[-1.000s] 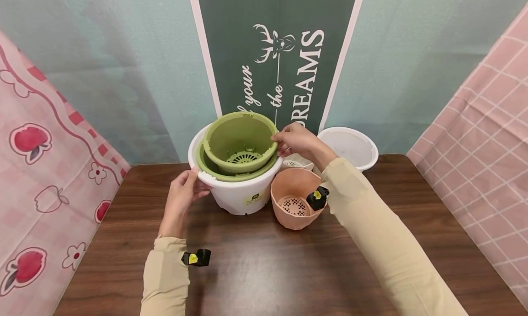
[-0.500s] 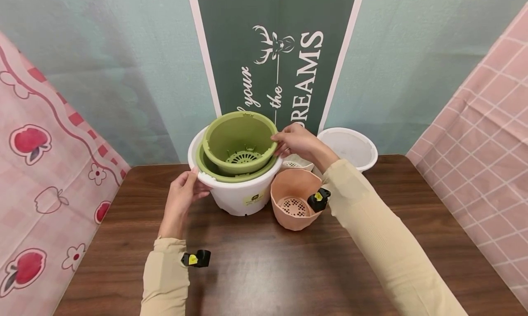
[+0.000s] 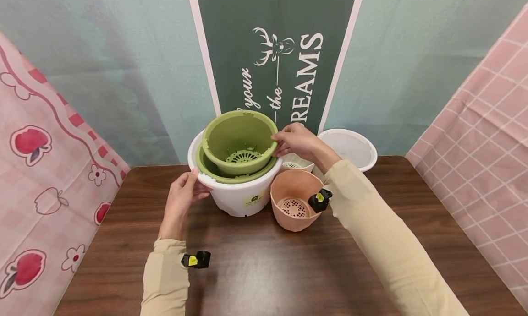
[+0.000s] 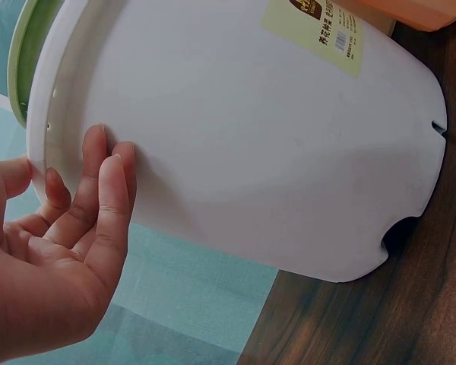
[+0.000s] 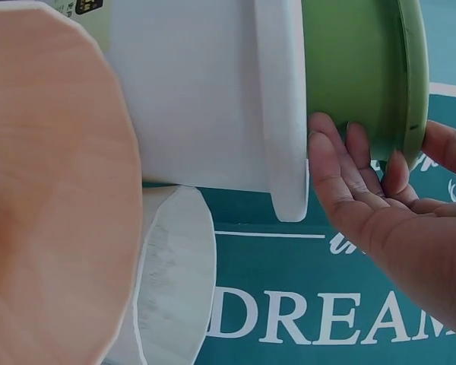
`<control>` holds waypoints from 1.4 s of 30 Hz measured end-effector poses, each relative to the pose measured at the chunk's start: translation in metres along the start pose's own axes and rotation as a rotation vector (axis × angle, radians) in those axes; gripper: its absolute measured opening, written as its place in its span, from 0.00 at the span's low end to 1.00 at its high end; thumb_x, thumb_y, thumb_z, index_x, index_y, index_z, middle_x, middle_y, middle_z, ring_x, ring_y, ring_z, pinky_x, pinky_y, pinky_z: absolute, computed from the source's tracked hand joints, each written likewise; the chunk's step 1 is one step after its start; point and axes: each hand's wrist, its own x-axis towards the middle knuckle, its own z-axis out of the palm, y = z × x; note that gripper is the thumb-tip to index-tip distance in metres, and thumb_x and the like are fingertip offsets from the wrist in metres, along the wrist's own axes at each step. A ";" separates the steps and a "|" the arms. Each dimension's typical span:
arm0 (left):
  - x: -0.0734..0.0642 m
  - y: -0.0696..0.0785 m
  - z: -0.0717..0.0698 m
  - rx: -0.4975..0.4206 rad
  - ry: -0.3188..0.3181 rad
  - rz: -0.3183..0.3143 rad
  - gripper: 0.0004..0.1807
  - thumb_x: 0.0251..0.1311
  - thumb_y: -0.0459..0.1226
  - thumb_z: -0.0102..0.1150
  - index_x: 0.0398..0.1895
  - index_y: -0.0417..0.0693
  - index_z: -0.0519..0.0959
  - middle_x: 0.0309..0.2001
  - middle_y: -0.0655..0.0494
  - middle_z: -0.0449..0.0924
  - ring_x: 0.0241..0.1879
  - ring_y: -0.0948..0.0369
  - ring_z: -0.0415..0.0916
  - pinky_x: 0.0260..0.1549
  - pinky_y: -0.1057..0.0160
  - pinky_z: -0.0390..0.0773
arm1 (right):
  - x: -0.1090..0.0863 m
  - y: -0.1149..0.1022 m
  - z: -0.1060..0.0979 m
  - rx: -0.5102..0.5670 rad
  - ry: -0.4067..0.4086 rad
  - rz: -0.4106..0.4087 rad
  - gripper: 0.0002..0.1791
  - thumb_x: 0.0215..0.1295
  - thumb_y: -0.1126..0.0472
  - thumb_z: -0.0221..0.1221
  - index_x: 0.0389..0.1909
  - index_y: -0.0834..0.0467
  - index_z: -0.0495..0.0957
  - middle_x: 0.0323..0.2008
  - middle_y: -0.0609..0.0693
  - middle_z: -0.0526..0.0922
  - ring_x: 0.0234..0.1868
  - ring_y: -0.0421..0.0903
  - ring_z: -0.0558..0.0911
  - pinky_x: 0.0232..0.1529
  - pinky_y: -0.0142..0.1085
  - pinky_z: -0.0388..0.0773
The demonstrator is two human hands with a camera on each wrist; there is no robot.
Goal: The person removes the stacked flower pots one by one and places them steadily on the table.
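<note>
My left hand [image 3: 183,187] pinches the left rim of a large white flowerpot [image 3: 239,201] standing on the table, thumb over the rim and fingers beneath, as the left wrist view shows. Nested in that pot is a green flowerpot [image 3: 203,164]. A smaller green flowerpot [image 3: 237,135] with a slotted base stands partly raised out of it, its opening tipped toward me. On the right, my right hand [image 3: 299,142] grips this smaller pot's rim between thumb and fingers. The right wrist view shows the fingers [image 5: 327,156] under the rim, against the green wall.
Close to the white pot's right side stands a faceted peach pot [image 3: 290,185] with a perforated base. A cream pot [image 3: 298,163] sits behind it, partly hidden. At the back right is a white oval-looking container [image 3: 350,149]. Fabric hangs around the wooden table [image 3: 264,270].
The smaller green pot has risen very slightly and shifted a little left in the right hand's grip. My left hand keeps its hold on the white pot's rim.
</note>
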 end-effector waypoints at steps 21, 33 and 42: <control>0.038 -0.052 -0.032 -0.108 -0.064 0.044 0.15 0.64 0.45 0.52 0.36 0.40 0.74 0.28 0.42 0.80 0.29 0.52 0.81 0.26 0.57 0.81 | -0.012 -0.012 -0.002 -0.023 -0.054 -0.045 0.15 0.68 0.68 0.47 0.45 0.79 0.65 0.26 0.57 0.80 0.31 0.49 0.82 0.45 0.45 0.77; 0.037 -0.051 -0.031 -0.063 -0.053 0.045 0.17 0.64 0.48 0.51 0.37 0.41 0.75 0.29 0.43 0.81 0.31 0.52 0.81 0.28 0.57 0.81 | -0.020 -0.019 -0.007 0.059 -0.061 -0.035 0.13 0.66 0.70 0.47 0.44 0.79 0.65 0.26 0.58 0.81 0.29 0.49 0.83 0.42 0.44 0.78; -0.021 0.031 0.018 0.049 0.040 -0.066 0.15 0.67 0.45 0.45 0.32 0.41 0.69 0.21 0.58 0.78 0.25 0.65 0.79 0.29 0.67 0.80 | -0.024 -0.024 -0.012 0.100 -0.059 -0.037 0.14 0.66 0.71 0.47 0.45 0.80 0.65 0.25 0.58 0.81 0.28 0.48 0.83 0.44 0.46 0.77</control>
